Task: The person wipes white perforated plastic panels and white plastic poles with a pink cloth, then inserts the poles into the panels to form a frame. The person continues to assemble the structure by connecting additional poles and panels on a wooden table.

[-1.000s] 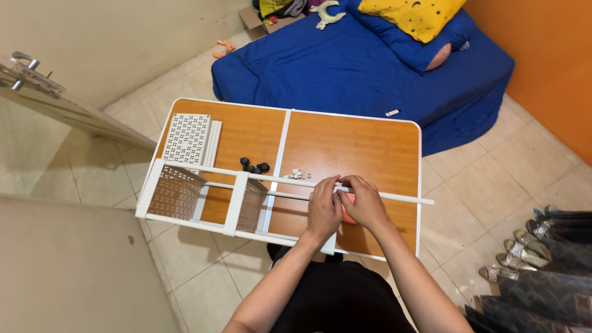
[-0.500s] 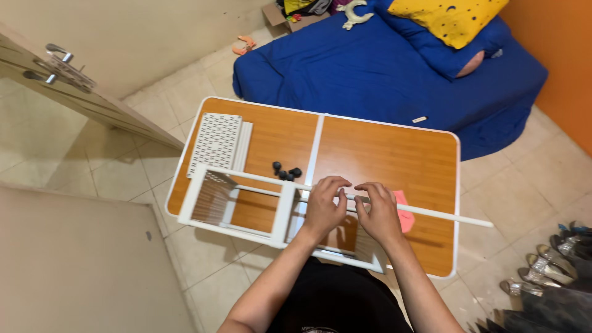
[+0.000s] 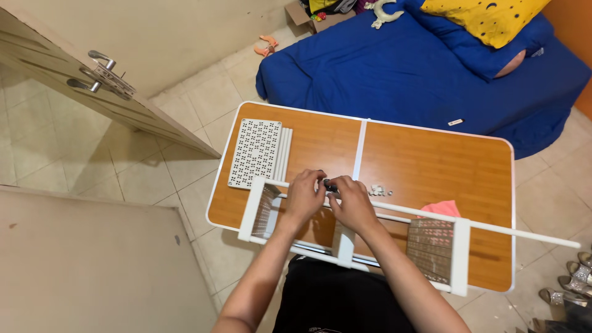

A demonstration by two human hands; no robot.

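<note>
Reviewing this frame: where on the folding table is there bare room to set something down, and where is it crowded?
Widest bare wood: the table's right half, between the white centre strip and the far right corner, above the small white fittings and pink cloth. A narrower patch lies between the perforated panels and that strip. The near edge is crowded: white rack frame, left hand, right hand.

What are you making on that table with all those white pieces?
A person's left hand and right hand meet on a long white rod of a white rack frame lying across the wooden table. Small black pieces sit at the fingertips. A stack of white perforated panels and small pale fittings wait nearby.
</note>
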